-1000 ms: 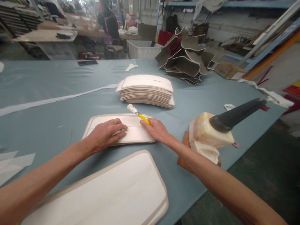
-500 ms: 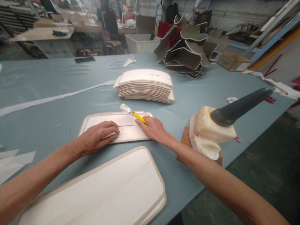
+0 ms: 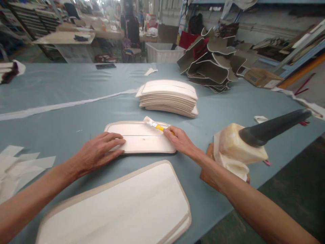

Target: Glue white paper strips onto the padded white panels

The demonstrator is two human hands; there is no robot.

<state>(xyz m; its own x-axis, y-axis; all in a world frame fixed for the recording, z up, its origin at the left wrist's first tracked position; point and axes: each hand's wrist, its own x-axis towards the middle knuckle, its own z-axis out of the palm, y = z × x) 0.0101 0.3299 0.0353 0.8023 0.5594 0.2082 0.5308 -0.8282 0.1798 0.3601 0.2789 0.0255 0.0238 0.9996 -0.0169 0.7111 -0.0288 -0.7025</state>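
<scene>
A pale, rounded-corner panel (image 3: 149,144) with a seam along its middle lies flat on the table. My left hand (image 3: 101,147) rests over its left end, fingers stretched out and slightly apart, holding nothing. A yellow-handled paintbrush (image 3: 159,127) is gripped in my right hand (image 3: 179,139) at the panel's right end. Its whitish bristles point left over the panel's far edge; whether they touch cannot be made out. Closer to me lies a larger white panel (image 3: 122,206) with a beige border, another sheet showing beneath it.
Behind the panel stands a stack of similar panels (image 3: 167,98). Right of my right hand is a yellowish container (image 3: 232,139) with a dark, slanting cylinder (image 3: 274,127). Grey curved sheets (image 3: 210,64) are heaped at the back. White strips (image 3: 22,166) lie left on the blue-grey table (image 3: 83,86).
My left hand has slid left along the panel, its curled fingers now straighter. The brush stays in my right hand near the far edge. The whole view has shifted.
</scene>
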